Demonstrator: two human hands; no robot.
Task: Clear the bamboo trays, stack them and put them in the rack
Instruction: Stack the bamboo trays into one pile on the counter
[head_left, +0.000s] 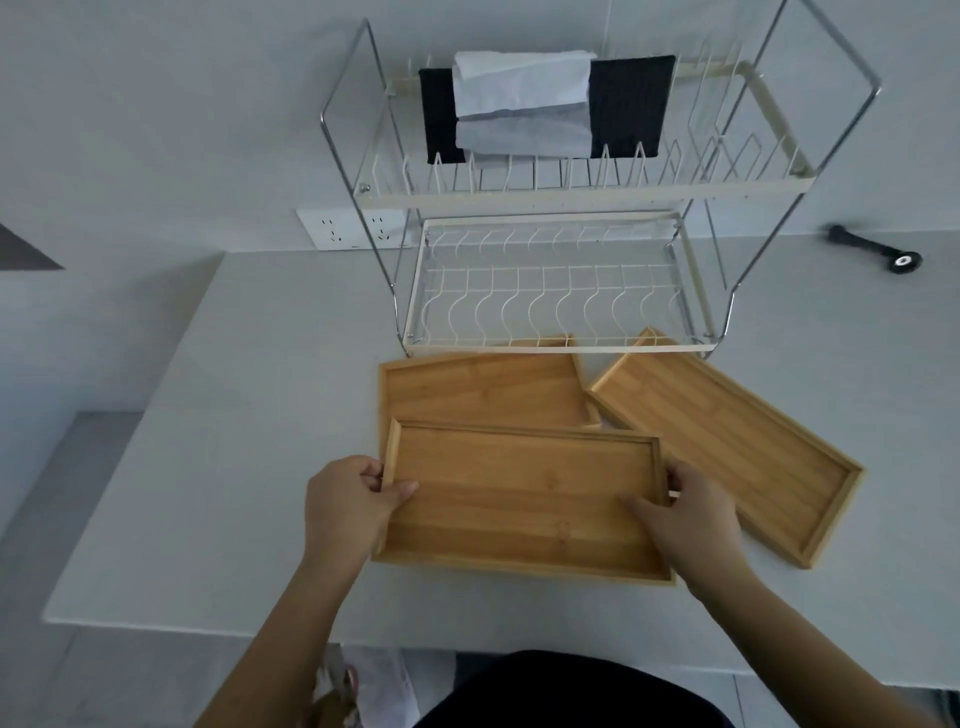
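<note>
Both hands grip near tray (519, 499) ends (thumbs inside rim): left hand (348, 504), right hand (685, 519).

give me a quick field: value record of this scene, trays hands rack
trays: three bamboo trays on the table, all empty
near tray: held at both short ends, overlapping the back tray
right tray: angled, lying apart from the hands
left hand: grips the near tray's left end
right hand: grips its right end
rack: lower shelf bare; cloths on the upper shelf
</note>
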